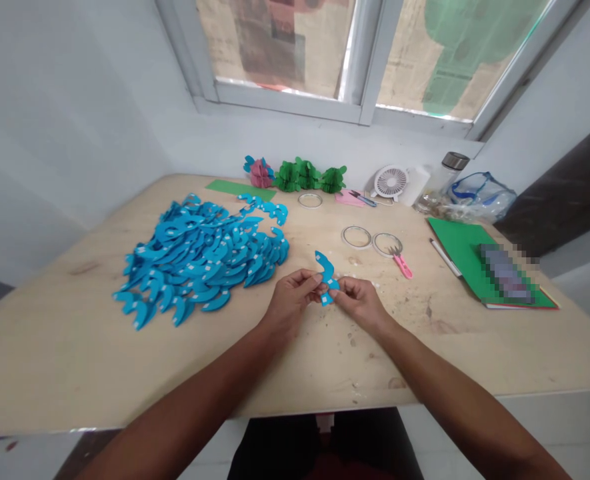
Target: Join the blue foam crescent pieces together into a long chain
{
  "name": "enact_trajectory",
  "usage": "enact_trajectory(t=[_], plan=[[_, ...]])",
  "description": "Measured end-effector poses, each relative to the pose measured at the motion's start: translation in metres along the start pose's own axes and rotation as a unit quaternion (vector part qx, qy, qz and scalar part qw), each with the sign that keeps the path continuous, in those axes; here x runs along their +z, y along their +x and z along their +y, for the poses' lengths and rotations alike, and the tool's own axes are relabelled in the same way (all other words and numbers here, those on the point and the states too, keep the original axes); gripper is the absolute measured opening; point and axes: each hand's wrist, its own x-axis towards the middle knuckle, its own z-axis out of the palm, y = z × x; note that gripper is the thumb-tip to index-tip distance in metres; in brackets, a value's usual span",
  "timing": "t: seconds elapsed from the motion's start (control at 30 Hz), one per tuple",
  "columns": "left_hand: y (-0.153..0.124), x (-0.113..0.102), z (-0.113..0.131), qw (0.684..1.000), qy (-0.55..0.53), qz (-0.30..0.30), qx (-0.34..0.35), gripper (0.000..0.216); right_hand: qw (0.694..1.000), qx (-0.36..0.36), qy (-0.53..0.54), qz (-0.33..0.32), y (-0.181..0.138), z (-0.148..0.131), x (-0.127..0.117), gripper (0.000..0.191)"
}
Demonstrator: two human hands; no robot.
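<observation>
One blue cutout (327,268) is clamped in both my pinches, left hand (295,293) and right hand (361,300), over the table (89,380). Beside my left hand spreads a heap of similar cutouts (209,257); beyond my right, a pink-handled tool (403,266) overlaps a pale ring (387,234); green paper figures (307,175) stand toward the far edge.

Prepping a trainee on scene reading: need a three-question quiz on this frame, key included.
1. True or false: the left hand and the right hand both touch the blue paper.
2. What does the pink-handled tool overlap in this view?
a) a ring
b) the white fan
c) the bottle
3. Fill in: the blue pile lies to the person's ____.

Key: 1 true; 2 a; 3 left.
</observation>
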Motion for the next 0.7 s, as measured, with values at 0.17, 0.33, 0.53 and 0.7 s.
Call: enact_trajectory(t=[0.17,0.33,0.53,0.7], plan=[[0.001,-0.0013,0.0,1.0,0.024,-0.013,-0.005,0.027,0.998,0.044,0.048,0.023,0.0008,0.0,-0.0005,0.037],[-0.001,0.0001,0.0013,0.997,0.071,-0.042,-0.004,0.026,0.992,0.067,0.101,0.046,0.0024,0.0016,-0.0036,0.028],[-0.0051,0.0023,0.0007,0.989,0.132,-0.051,0.033,0.025,0.989,0.064,0.126,0.048,0.0009,-0.002,-0.0044,0.025],[-0.0054,0.0014,0.0014,0.986,0.147,-0.054,0.056,0.023,0.989,0.057,0.13,0.05,0.0006,-0.001,-0.0044,0.029]])
